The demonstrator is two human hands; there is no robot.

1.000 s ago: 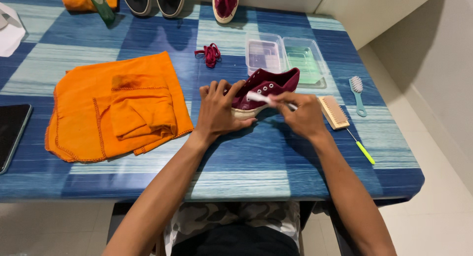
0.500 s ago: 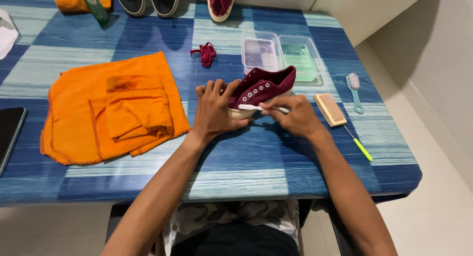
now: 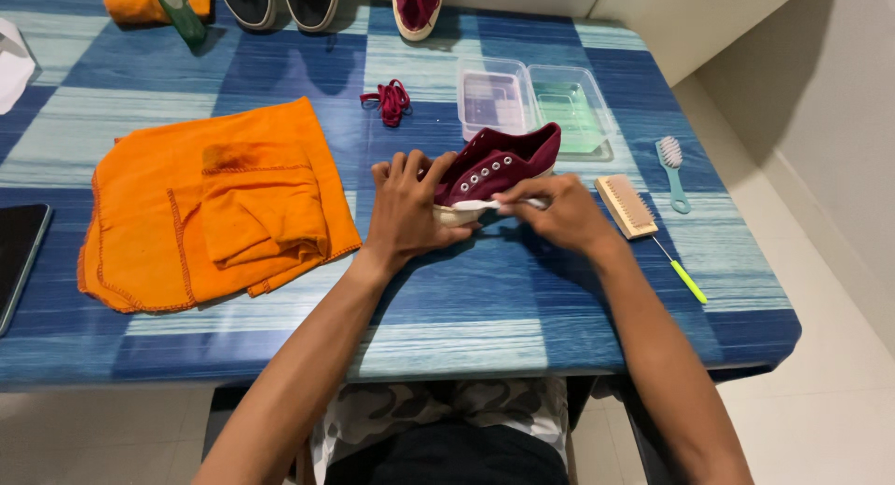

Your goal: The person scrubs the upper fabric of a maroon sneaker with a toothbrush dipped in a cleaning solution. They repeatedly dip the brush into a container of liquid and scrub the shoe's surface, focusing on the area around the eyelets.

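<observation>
A blue-and-white checked bench (image 3: 280, 75) stands by a pale wall and tiled floor. At its middle, the left hand (image 3: 407, 210) has its grip closed around a maroon shoe (image 3: 494, 168); the right hand (image 3: 559, 214) pinches a white cloth (image 3: 480, 207) against its sole. An orange cloth (image 3: 214, 200) lies to the left.

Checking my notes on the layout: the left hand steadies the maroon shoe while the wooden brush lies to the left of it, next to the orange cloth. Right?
Not quite. The head view shows the wooden brush lying right of the maroon shoe, beside the right hand; the orange cloth is opposite. The left hand does steady the shoe.
</observation>
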